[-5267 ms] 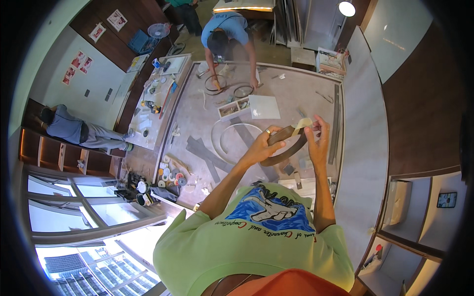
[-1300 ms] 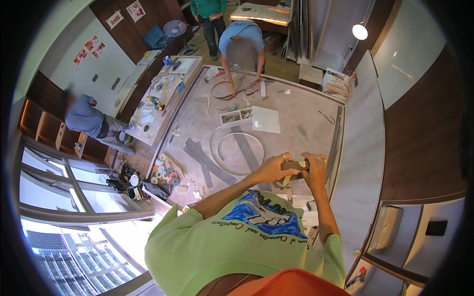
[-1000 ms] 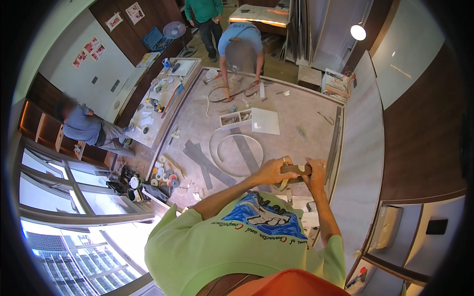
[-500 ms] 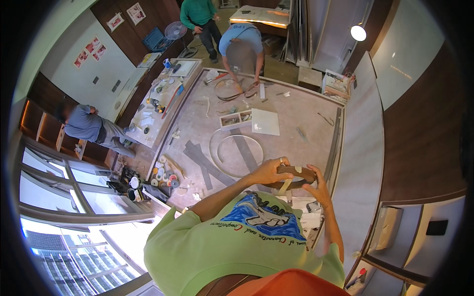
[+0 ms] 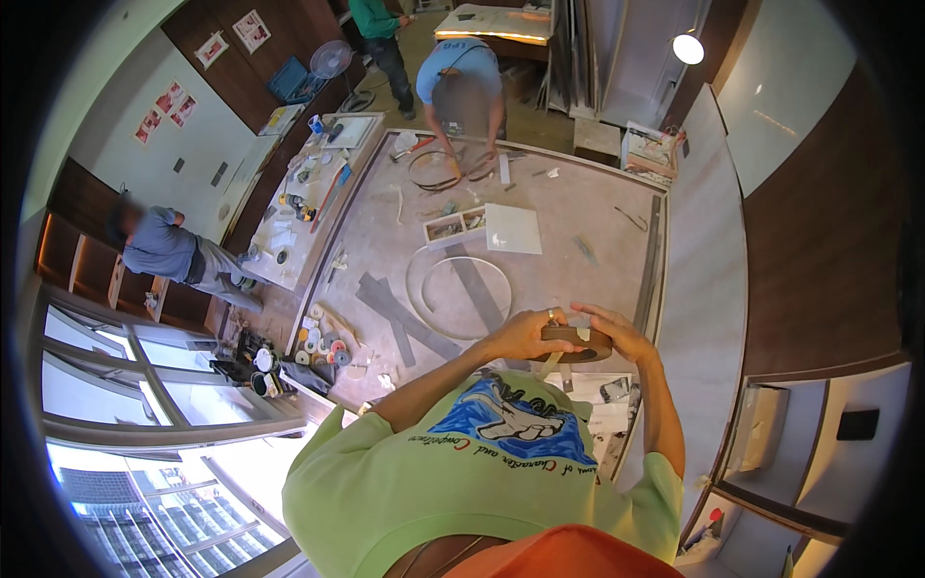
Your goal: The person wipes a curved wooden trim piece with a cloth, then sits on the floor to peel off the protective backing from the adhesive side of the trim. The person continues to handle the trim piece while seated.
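A rolled coil of brown edge-banding strip [image 5: 599, 343] is in front of my chest, with pale tape on its rim and a light tail hanging at its left. Wrapped round the coil's left side is my left hand [image 5: 525, 334], a ring on one finger. My right hand [image 5: 621, 334] rests against its far right side, fingers stretched out straight along the top edge. The right thumb is hidden. Beyond the coil, a large loop of pale strip [image 5: 409, 289] lies on the work table [image 5: 559, 289], beside dark flat strips [image 5: 405, 315].
A divided box [image 5: 453, 227] and a white panel [image 5: 514, 229] lie mid-table. Across it, a person in blue [image 5: 461, 77] bends over dark coiled strips [image 5: 429, 181]. Another person [image 5: 164, 241] stands left. Several rolls [image 5: 318, 337] cluster at the table's left corner. Shelving [image 5: 771, 462] stands right.
My right hand has shifted from gripping the coil's right rim to lying along its far edge with straightened fingers. The coil has moved slightly; my left hand keeps its hold.
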The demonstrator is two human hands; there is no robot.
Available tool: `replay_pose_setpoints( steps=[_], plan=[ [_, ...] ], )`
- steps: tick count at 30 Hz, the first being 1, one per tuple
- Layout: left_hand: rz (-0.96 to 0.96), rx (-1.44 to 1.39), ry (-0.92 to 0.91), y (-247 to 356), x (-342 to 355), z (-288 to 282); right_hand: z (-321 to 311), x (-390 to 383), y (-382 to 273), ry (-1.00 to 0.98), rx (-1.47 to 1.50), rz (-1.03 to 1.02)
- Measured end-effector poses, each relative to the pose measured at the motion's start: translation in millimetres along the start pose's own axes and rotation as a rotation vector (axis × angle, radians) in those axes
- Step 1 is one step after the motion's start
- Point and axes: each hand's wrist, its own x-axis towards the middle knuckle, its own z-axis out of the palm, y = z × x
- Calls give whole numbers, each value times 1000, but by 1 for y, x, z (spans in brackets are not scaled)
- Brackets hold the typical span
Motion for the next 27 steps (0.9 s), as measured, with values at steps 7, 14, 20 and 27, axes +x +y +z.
replay_pose_setpoints(
  steps=[7,14,20,27],
  plan=[
    [-102,27,-37,4,-3,-3,1,14,-6,50,50,43],
    [-12,132,-1,4,-4,1,3,27,-4,49,22,178],
    [-157,95,-70,6,-5,-1,6,30,10,344,140,56],
    [-135,38,18,-15,-1,12,4,27,10,682,65,-524]
  ],
)
